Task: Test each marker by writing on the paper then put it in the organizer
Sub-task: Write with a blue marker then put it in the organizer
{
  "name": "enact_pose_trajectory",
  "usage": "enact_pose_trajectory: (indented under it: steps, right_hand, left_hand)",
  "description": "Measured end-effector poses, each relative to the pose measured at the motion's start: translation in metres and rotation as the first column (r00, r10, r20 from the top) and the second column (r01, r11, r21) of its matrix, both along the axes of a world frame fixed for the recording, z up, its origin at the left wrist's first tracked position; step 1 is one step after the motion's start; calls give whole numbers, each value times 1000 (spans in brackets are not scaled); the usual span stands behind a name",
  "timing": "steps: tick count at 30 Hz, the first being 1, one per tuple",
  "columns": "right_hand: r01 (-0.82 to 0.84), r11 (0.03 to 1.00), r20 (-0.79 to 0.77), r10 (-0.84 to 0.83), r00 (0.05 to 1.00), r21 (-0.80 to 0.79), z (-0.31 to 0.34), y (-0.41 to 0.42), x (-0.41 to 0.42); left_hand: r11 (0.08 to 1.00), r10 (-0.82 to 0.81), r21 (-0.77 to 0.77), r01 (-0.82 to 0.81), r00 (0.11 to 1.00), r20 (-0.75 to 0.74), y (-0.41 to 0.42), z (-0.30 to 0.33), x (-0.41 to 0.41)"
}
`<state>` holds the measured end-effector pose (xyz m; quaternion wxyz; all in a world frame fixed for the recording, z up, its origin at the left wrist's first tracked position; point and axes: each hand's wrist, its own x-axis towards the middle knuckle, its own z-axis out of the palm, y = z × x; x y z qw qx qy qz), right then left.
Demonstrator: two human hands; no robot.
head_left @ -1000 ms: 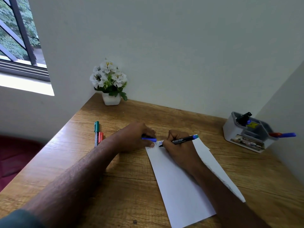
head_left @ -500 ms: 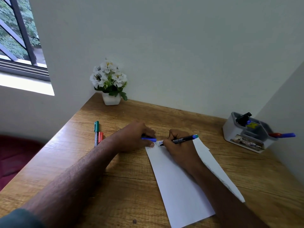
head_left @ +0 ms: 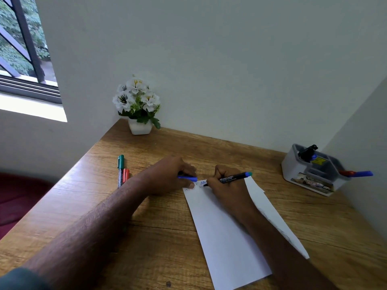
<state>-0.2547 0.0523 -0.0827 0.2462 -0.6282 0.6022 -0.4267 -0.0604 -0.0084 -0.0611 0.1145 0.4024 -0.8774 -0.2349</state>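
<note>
Blue is showing up on the white paper [head_left: 228, 243], which is lying in the lower middle of the frame on the wooden bench [head_left: 167, 233], with a few small scribbles near its top edge. Right hand [head_left: 228, 189] is gripping a black marker [head_left: 230, 178] with a blue end, fingers curled round it and the tip pressing down on the paper's top edge. Left hand [head_left: 169, 176] is just left of it, pinching the blue cap [head_left: 187, 178] between thumb and fingers and resting at the paper's top left corner. Two more markers are sitting side by side at the left of the frame, a green marker [head_left: 120, 170] and a red marker [head_left: 125, 175]. Over at the right edge the grey organizer [head_left: 293, 170] is sitting against the wall with a red and a blue marker sticking out of it, plus something black I can't make out. White flowers in a pot [head_left: 139, 127] are sitting in the back corner.
</note>
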Motion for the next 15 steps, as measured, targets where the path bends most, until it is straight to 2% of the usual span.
enact_pose_trajectory:
  steps: [15]
  right_hand:
    - [4, 1000, -26, -4, 1000, -10, -3, -2, -2]
  left_hand:
    - [1000, -5, -1, 5, 1000, 15, 1, 1, 1]
